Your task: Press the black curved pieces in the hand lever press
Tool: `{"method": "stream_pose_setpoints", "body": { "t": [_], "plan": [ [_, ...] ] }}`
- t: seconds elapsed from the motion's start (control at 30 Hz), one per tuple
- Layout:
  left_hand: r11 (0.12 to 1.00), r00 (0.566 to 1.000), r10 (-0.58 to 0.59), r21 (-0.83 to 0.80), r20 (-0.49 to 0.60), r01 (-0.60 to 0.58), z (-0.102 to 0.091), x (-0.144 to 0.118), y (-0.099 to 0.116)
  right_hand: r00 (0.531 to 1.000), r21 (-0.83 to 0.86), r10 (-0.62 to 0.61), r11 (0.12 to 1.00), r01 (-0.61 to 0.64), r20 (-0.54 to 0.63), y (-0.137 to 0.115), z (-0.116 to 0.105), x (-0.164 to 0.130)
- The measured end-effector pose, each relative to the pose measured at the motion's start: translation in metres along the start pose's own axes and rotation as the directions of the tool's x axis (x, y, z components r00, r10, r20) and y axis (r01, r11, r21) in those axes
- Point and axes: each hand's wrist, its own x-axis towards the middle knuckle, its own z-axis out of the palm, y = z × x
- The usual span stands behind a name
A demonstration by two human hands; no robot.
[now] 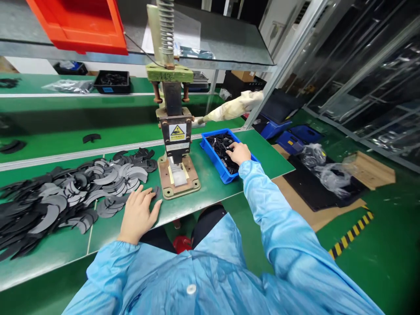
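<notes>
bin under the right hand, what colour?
Blue. The bin holds black parts, and the right hand reaches into it; clearest in the head view.

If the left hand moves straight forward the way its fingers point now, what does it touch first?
Probably the curved black pieces lying just ahead of the left hand fingertips; the press base stands slightly to the right of that line, though depth is hard to judge.

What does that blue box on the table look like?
The blue bin is a shallow rectangular tray, plastic by its look, open on top. It sits flat on the green table, just right of the press. Small black parts fill it, and the right hand reaches into them.
</notes>
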Motion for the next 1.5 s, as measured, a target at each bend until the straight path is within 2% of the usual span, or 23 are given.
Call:
{"method": "stream_pose_setpoints", "body": {
  "t": [0.1,0.2,0.3,0.4,0.47,0.53,0.67,0.77,0.87,1.0,1.17,1.27,1.37,1.43,1.5],
  "plan": [
    [1.000,0.998,0.020,0.000,-0.065,-0.020,0.000,-0.001,0.000,0.999,0.038,0.005,0.999,-0.004,-0.034,-0.006,0.001,0.003],
    [0.999,0.996,0.030,-0.016,-0.089,-0.032,-0.001,-0.001,-0.001,0.989,0.132,0.015,0.991,0.004,-0.144,-0.004,-0.010,-0.006],
    [0.998,0.992,0.025,-0.058,-0.125,-0.033,-0.005,0.001,-0.001,0.965,0.263,0.018,0.963,0.054,-0.263,-0.001,-0.024,-0.029],
    [0.992,0.975,-0.020,-0.126,-0.221,-0.009,-0.015,0.003,0.007,0.943,0.405,-0.033,0.898,0.174,-0.332,-0.008,-0.028,-0.071],
    [0.981,0.953,-0.054,-0.195,-0.298,-0.006,-0.026,0.005,0.024,0.936,0.491,-0.111,0.827,0.274,-0.335,-0.021,-0.021,-0.108],
    [0.953,0.946,-0.069,-0.303,-0.316,-0.031,-0.038,0.009,0.048,0.925,0.565,-0.210,0.742,0.362,-0.317,-0.037,-0.008,-0.147],
    [0.829,0.987,-0.029,-0.555,-0.159,-0.065,-0.053,0.018,0.100,0.879,0.691,-0.393,0.557,0.460,-0.269,-0.069,0.014,-0.210],
    [0.776,0.996,0.029,-0.627,-0.080,-0.073,-0.052,0.021,0.120,0.837,0.747,-0.479,0.446,0.493,-0.266,-0.085,0.023,-0.233],
    [0.765,0.997,0.051,-0.638,-0.066,-0.081,-0.051,0.018,0.125,0.808,0.767,-0.517,0.384,0.514,-0.283,-0.092,0.025,-0.242],
    [0.773,0.996,0.055,-0.629,-0.074,-0.089,-0.054,0.013,0.125,0.785,0.769,-0.543,0.351,0.534,-0.297,-0.091,0.025,-0.244],
    [0.782,0.993,0.077,-0.612,-0.089,-0.116,-0.056,0.010,0.128,0.779,0.761,-0.553,0.357,0.542,-0.295,-0.089,0.029,-0.247],
    [0.804,0.985,0.121,-0.570,-0.124,-0.171,-0.054,0.011,0.125,0.776,0.743,-0.564,0.382,0.550,-0.284,-0.091,0.029,-0.249],
    [0.838,0.982,0.146,-0.513,-0.120,-0.187,-0.049,0.024,0.109,0.776,0.714,-0.573,0.426,0.555,-0.262,-0.089,0.024,-0.239],
    [0.876,0.991,0.068,-0.470,-0.112,-0.113,-0.042,0.042,0.089,0.797,0.694,-0.541,0.464,0.550,-0.269,-0.086,0.012,-0.218],
    [0.914,0.994,-0.043,-0.405,-0.105,-0.003,-0.033,0.065,0.065,0.817,0.681,-0.463,0.477,0.555,-0.342,-0.084,-0.011,-0.188]
  ]
}}
